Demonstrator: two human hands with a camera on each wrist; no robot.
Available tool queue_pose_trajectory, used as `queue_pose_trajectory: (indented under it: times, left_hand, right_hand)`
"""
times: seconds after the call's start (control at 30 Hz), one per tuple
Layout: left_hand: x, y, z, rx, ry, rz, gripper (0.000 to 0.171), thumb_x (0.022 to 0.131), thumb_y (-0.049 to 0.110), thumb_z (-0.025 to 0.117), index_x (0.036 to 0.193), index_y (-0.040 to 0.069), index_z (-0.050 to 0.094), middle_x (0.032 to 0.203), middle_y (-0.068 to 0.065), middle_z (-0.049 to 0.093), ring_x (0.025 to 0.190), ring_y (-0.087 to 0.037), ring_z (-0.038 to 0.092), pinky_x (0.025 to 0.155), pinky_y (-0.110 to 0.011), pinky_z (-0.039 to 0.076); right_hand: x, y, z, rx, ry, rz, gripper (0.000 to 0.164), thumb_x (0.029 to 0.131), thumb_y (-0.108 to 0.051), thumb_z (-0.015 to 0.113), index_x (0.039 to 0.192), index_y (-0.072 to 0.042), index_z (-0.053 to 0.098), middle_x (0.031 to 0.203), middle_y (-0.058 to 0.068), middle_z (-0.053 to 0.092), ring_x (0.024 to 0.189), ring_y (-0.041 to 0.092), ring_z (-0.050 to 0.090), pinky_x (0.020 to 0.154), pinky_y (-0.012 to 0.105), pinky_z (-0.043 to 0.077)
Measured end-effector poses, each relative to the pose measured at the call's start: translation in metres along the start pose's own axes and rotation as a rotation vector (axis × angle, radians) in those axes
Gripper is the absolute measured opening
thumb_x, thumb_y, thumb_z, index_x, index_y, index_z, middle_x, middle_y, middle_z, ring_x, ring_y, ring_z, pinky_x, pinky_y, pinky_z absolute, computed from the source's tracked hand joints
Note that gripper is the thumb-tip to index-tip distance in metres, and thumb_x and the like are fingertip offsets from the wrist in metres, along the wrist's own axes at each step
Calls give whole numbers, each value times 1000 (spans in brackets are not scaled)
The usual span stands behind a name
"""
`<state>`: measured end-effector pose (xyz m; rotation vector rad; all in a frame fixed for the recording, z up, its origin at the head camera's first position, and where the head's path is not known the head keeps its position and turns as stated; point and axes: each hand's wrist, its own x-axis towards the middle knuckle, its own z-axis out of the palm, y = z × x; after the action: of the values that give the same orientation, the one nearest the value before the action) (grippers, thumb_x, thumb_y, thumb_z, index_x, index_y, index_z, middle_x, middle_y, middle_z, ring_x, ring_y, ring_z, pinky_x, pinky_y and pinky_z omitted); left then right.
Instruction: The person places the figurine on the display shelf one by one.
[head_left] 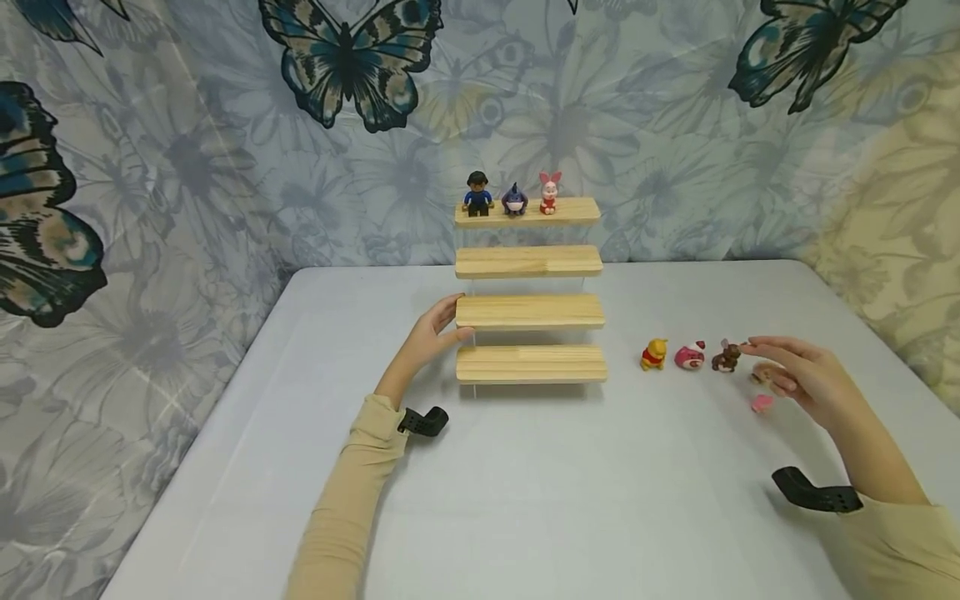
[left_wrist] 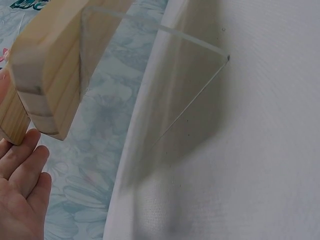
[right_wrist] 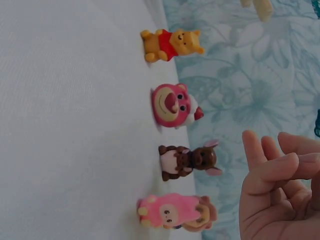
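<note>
My left hand [head_left: 435, 332] holds the left end of a four-tier wooden display shelf [head_left: 529, 312] at its second board from the bottom, thumb in front and fingers behind. In the left wrist view, its fingertips [left_wrist: 31, 137] touch a wooden board. My right hand [head_left: 813, 379] hovers over toy figures at the right, fingers loosely bent, nothing visible in them. Below it are a pink figure [right_wrist: 170, 210] and a partly hidden tan-and-brown figure [right_wrist: 206, 214]. Beside them stand a brown kangaroo figure [right_wrist: 186, 162], a round pink bear figure [right_wrist: 170, 105] and a yellow bear figure in red [right_wrist: 167, 46].
On the top board stand a dark-haired figure in blue [head_left: 477, 195], a purple-grey donkey figure [head_left: 514, 200] and a pink piglet figure [head_left: 549, 193]. The shelf rests on a white-covered table [head_left: 585, 492]. Behind hangs a butterfly-patterned cloth [head_left: 525, 100].
</note>
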<state>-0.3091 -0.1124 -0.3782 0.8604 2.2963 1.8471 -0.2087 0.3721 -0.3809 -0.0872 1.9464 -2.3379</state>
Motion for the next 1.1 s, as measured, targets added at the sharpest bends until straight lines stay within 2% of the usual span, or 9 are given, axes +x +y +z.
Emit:
queue_pose_trajectory:
  times: [0.13,0.3,0.4,0.6,0.8,0.93,1.1]
  left_hand:
    - [0,0,0,0,-6,-2,58,86,-3,57,134,-13,26,136,-28,30,126,-35,27,104,-31,23]
    - [2,1,0,6,-10,2,58,85,-4,58,133,-14,26,135,-29,30,126,-35,27,104,-30,22]
    - [2,2,1,6,-10,-10,59,85,-3,58,133,-14,25,135,-28,29,126,-35,27,105,-30,22]
    - [-1,2,2,12,-4,-28,59,86,-2,57,134,-13,25,136,-27,29,126,-33,27,105,-31,22]
    - [-2,2,1,7,7,-23,59,86,-1,58,134,-12,26,137,-26,29,127,-32,27,105,-32,22]
    - [-1,1,1,2,9,-16,60,86,-1,59,134,-13,26,136,-26,29,126,-32,27,105,-31,22]
    - [0,-1,3,-4,4,1,59,85,-3,58,133,-14,26,136,-28,29,126,-34,27,105,-32,22]
  right_hand:
    - [-6,6,-8,-8,-93,19,33,96,1,37,101,-11,67,99,0,65,49,18,14,46,33,15]
    - [-14,15,-23,104,-198,-2,38,97,2,30,107,-6,65,104,5,64,48,18,10,45,31,13]
    - [-18,19,-32,136,-270,-3,40,98,3,26,113,-4,63,108,6,62,47,18,9,44,29,13]
    - [-20,27,-48,156,-435,-18,44,97,6,18,122,0,55,126,-4,51,50,18,10,41,27,15]
    - [-18,32,-56,58,-485,2,49,95,11,19,125,-7,54,124,-5,52,51,20,11,41,29,14]
    - [-19,36,-61,46,-532,6,51,94,12,18,127,-8,51,123,-3,53,51,20,13,43,31,14]
    - [-23,41,-65,-7,-469,61,48,95,10,23,124,-13,55,116,-5,58,50,19,16,43,32,15]
